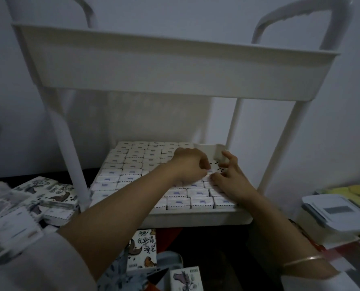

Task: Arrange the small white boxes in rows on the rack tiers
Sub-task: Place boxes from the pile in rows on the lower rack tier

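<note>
Small white boxes (130,164), each bearing a faint blue mark and dotted edging, are lying flat in tight rows, covering nearly all of the lower tier (195,217) of a white plastic rack (153,66). Perforated floor is showing at the tier's back right corner. Loose boxes (57,214) are lying left of the rack

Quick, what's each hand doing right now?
Left hand: fingers curled over the boxes; a grip cannot be told.
Right hand: open, fingers spread, holding nothing.
</note>
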Demonstrator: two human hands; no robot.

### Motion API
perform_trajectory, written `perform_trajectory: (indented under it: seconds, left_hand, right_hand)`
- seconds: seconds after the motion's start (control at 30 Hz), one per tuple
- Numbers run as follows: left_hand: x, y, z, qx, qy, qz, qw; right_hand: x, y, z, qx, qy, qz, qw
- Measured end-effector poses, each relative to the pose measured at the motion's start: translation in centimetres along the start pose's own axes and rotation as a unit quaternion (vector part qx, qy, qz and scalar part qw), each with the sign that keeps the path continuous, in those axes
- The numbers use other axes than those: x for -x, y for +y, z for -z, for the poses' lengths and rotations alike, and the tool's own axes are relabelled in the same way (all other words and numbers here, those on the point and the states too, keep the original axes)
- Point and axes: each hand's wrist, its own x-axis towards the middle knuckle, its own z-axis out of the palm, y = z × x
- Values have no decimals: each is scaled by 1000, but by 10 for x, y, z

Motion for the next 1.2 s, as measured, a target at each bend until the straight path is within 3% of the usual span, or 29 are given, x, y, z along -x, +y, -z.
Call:
perform_trajectory:
  seconds: [0.23,0.37,0.47,0.63,0.73,0.93,1.2]
  left_hand:
    - [25,-8,8,-43,3,-20,999]
    - [78,-29,39,53,71,-30,996]
    - [140,-48,64,119,78,-3,990]
    - [246,-69,90,106,151,53,981]
    - [294,-82,100,39,183,55,981]
    - [348,-116,120,-82,236,135,959]
    - [344,-108,119,-168,235,175,941]
  right_hand:
    - [12,-15,2,41,63,47,996]
    - [43,-44,-12,134,108,194,966]
    - [67,-78,-36,116,86,292,946]
    - [101,-126,-89,71,0,363,929]
    - [114,-145,-126,121,-50,369,920]
    - [133,-148,-176,278,-49,349,894]
    - [140,-138,-186,261,-66,296,916]
